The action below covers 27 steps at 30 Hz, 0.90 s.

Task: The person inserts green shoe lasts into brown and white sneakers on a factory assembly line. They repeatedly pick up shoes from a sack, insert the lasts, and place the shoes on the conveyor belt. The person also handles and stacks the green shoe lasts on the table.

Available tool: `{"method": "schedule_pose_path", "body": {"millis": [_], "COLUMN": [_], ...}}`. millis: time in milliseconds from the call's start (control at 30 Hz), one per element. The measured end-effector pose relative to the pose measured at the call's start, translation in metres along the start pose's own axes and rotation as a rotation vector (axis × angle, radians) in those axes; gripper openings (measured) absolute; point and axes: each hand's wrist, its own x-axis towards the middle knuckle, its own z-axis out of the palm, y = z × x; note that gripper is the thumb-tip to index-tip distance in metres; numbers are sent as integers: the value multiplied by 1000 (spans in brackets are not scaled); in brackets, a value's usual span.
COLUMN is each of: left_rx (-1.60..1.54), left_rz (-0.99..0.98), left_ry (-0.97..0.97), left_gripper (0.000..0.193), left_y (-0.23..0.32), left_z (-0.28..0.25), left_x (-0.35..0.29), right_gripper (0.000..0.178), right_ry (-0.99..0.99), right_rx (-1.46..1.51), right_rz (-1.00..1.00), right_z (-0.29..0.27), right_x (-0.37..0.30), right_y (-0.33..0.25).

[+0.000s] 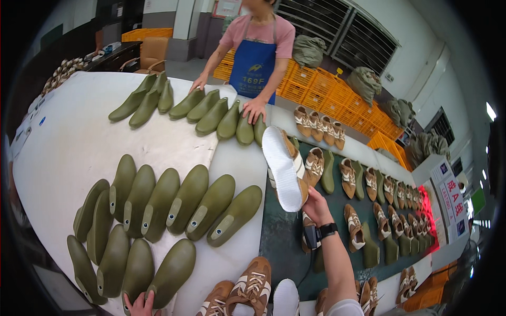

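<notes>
At the right, my right hand (316,207) grips a brown-and-white sneaker (283,169) by its lower end, the white ribbed sole turned toward me. A black band with a small device circles that wrist. Low at the left, my left hand (141,304) has its fingers closed at the near end of a green shoe last (173,269); the palm is cut off by the lower edge. Another green last (138,266) lies right beside those fingers. More lasts (192,197) lie in rows on the white table (68,142).
Across the table a person in a blue apron (253,63) rests both hands on a far row of lasts (227,120). Sneakers and lasts line a dark green conveyor belt (284,253) at the right. Brown sneakers (250,284) stand near me. Orange crates (327,92) are stacked behind.
</notes>
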Motion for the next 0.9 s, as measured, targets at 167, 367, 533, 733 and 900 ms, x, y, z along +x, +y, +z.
{"method": "schedule_pose_path", "body": {"millis": [167, 367, 533, 733, 900], "left_rx": [-3, -4, 30, 145, 61], "left_rz": [28, 53, 17, 99, 377], "left_ry": [79, 36, -42, -9, 24], "left_gripper": [68, 72, 71, 81, 74], "left_y": [-1, -5, -14, -5, 47], "left_z": [3, 2, 6, 9, 6], "left_x": [0, 1, 4, 8, -13], "right_gripper": [34, 41, 25, 29, 55], "right_ry": [241, 70, -314, -537, -29], "right_rx": [-359, -1179, -1380, -1321, -1542], "right_rz": [-62, -638, -128, 137, 230], "right_z": [50, 111, 135, 140, 124], "right_x": [36, 84, -33, -232, -349], "right_y": [-2, 38, 42, 35, 62]}}
